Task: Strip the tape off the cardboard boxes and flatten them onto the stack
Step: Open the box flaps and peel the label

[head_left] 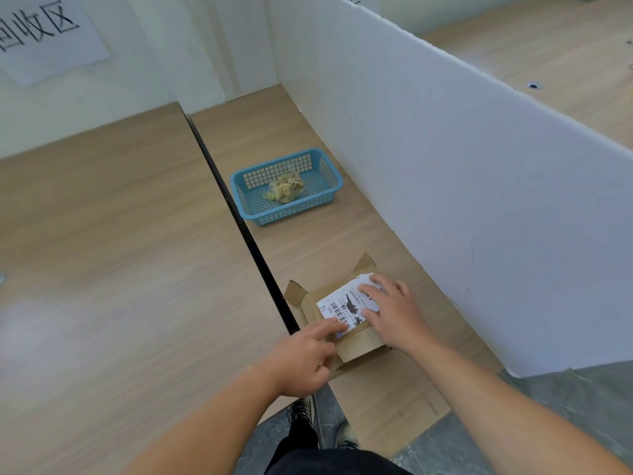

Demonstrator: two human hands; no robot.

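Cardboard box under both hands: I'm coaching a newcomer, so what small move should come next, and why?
Probably pry up the near corner of the label with the left hand and start peeling. Its index finger touches that corner, the right hand presses the cardboard box down, and the blue basket holds a crumpled wad.

**Box.** A small brown corrugated cardboard box (358, 342) lies opened out and low on a light wood-grain tabletop (342, 234), near its front edge and just beside the dark gap (239, 214) between two tabletops. Short flaps stand up at its far-left (295, 293) and far-right (364, 262) corners. A white shipping label (342, 305) with a black barcode and print lies on the upward face, set diagonally.

**Tape.** A crumpled wad of yellowish-tan tape (285, 189) rests inside a blue plastic mesh basket (291, 212), farther back on the same tabletop and well apart from the box.
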